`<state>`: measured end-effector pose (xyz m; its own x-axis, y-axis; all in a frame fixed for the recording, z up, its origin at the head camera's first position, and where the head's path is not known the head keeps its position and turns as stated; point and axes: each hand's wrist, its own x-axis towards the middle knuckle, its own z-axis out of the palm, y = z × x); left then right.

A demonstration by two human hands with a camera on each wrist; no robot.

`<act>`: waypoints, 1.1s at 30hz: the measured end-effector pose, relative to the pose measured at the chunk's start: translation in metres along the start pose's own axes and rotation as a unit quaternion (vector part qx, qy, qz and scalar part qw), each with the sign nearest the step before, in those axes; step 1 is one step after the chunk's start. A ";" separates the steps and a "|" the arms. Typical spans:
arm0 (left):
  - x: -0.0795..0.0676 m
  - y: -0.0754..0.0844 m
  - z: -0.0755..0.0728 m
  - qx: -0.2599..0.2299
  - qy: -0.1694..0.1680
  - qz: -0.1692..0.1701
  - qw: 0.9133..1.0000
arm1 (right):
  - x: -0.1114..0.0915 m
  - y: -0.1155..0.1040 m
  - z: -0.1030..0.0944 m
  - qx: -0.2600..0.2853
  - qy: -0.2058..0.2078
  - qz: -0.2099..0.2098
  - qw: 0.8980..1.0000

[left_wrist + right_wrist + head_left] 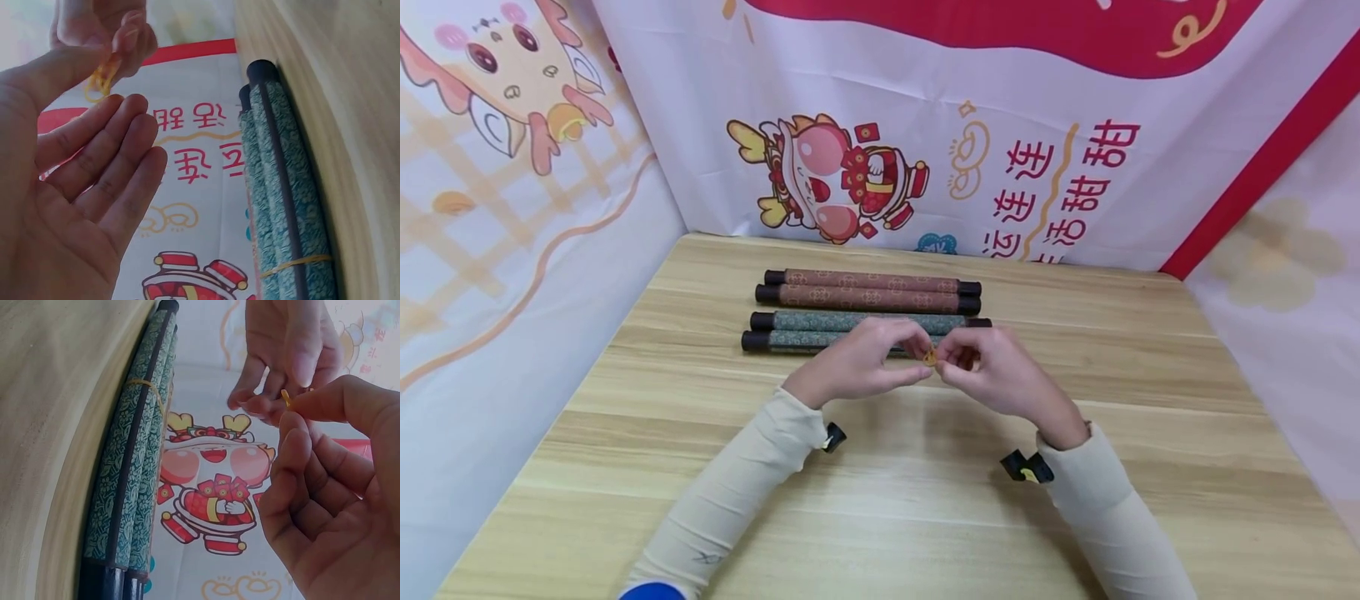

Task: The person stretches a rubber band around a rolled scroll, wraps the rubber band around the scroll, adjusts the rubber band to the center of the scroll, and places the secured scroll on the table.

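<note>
Apparently, a rubber band (930, 357) is being readied above the surface (917, 508), near the green rolls (300, 181). The right hand (995, 372) pinches it in its fingers; the left hand (874, 357) has its own loosely extended beside it. The next move likely calls for stretching it wider.

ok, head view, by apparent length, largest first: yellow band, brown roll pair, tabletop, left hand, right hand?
1. Tabletop
2. Brown roll pair
3. Left hand and right hand: too alike to rank
4. Yellow band
</note>
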<state>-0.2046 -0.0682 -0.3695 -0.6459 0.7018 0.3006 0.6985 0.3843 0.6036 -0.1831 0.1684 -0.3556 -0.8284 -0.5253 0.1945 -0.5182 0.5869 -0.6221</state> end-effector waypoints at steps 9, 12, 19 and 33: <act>-0.001 0.001 0.000 -0.021 0.010 -0.010 1.000 | 0.000 0.001 0.001 0.008 -0.011 0.002 1.000; 0.000 0.001 0.000 -0.013 0.006 -0.018 1.000 | -0.001 0.002 -0.001 0.010 -0.006 0.005 1.000; 0.001 0.001 0.002 0.006 -0.012 -0.034 0.999 | -0.003 0.001 -0.003 0.018 0.023 0.012 1.000; -0.006 -0.007 -0.015 0.054 0.018 -0.051 0.997 | -0.002 0.011 -0.013 -0.003 0.099 0.024 0.995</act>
<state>-0.2102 -0.0843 -0.3647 -0.7250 0.6339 0.2694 0.6561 0.5165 0.5502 -0.1897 0.1835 -0.3532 -0.8775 -0.3650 0.3110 -0.4779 0.6122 -0.6300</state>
